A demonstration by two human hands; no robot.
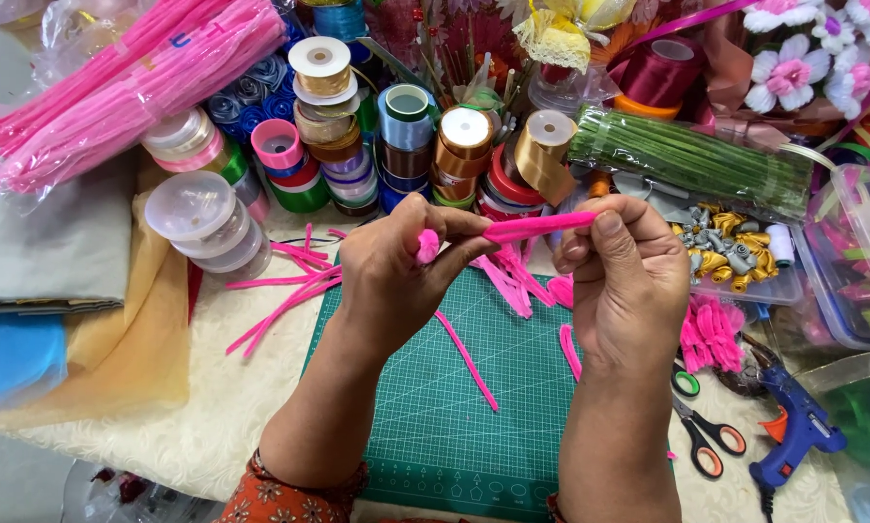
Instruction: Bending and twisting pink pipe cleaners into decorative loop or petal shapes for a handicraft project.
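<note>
My left hand (396, 281) and my right hand (624, 281) are raised over a green cutting mat (493, 407). Between them they hold one pink fuzzy pipe cleaner (536, 226). The left fingers pinch its curled end into a small pink roll. My right thumb and forefinger grip the straight part. Loose pink pipe cleaner pieces (469, 360) lie on the mat below the hands, and more pink pieces (290, 286) lie to the left of the mat.
Several ribbon spools (406, 145) stand behind the mat. A bag of pink pipe cleaners (135, 82) lies at the back left, green stems (686, 160) at the back right. Scissors (706, 431) and a blue glue gun (793, 426) lie at the right. Folded fabric (57, 252) sits left.
</note>
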